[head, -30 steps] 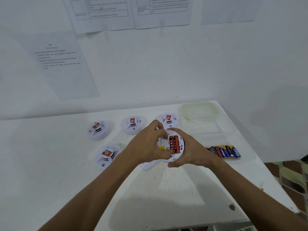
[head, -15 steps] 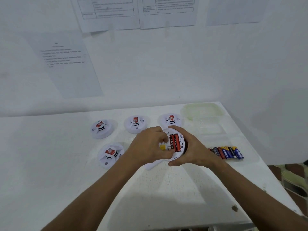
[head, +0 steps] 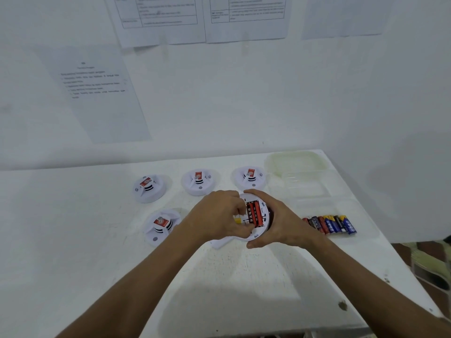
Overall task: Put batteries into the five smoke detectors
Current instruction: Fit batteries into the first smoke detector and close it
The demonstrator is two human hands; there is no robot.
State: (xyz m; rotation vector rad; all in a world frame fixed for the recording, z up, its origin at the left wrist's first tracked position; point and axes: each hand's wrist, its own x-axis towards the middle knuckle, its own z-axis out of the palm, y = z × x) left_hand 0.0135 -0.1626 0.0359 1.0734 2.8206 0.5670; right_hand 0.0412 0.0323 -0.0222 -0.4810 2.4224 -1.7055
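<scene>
I hold a white smoke detector [head: 262, 217] back side up above the table [head: 97, 240]. Two red batteries [head: 255, 214] lie in its open bay. My right hand [head: 280, 220] grips its right rim. My left hand [head: 217, 218] holds its left side, fingers curled at the bay next to a small yellow part [head: 237, 220]. Several more detectors with red stickers sit face up: three in a back row [head: 149, 187] [head: 199, 182] [head: 250, 177] and one in front at the left [head: 161, 225]. A row of loose batteries [head: 329, 224] lies to the right.
A white cover piece [head: 219, 243] lies on the table under my hands. A clear plastic box [head: 296, 163] and its lid [head: 307, 189] stand at the back right. The table's right edge runs close by the batteries. Paper sheets hang on the wall.
The camera has tilted slightly. My hands keep their hold on the detector, and my left fingers have shifted a little at the battery bay.
</scene>
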